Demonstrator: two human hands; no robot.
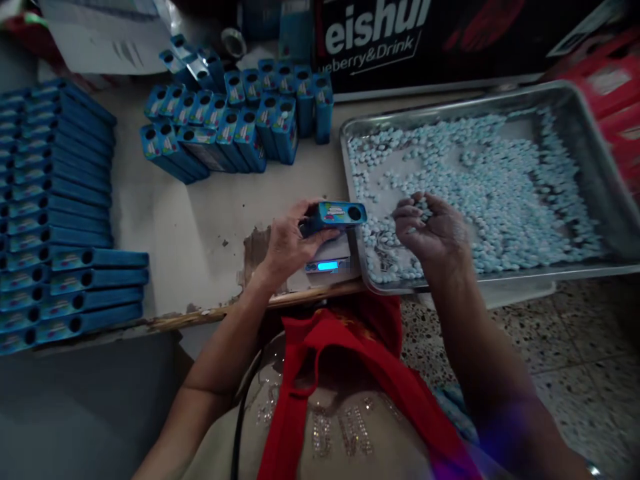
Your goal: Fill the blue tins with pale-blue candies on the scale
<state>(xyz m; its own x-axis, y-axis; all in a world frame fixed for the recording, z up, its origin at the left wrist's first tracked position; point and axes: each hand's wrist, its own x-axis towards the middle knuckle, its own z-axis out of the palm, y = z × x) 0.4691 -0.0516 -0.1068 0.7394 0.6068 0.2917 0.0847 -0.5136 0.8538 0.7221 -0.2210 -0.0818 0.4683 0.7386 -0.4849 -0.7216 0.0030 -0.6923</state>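
Note:
My left hand (291,243) grips a small blue box (336,213) by its sides, its printed top with a round dark hole turned upward. Under the box sits a small digital scale (327,266) with a lit blue display. To the right, my right hand (433,230) is raised over the left part of a metal tray (354,127), palm up and fingers curled around a few small candies. Pale blue and white candies (500,193) of the same sort lie spread across the tray. The box and my right hand are apart.
Rows of blue boxes (75,200) are stacked at the left, and another group of upright boxes (227,123) stands at the back. A black printed carton (425,47) borders the table behind the tray. Red packs (613,100) lie at the far right. The table's front edge (200,317) is worn wood.

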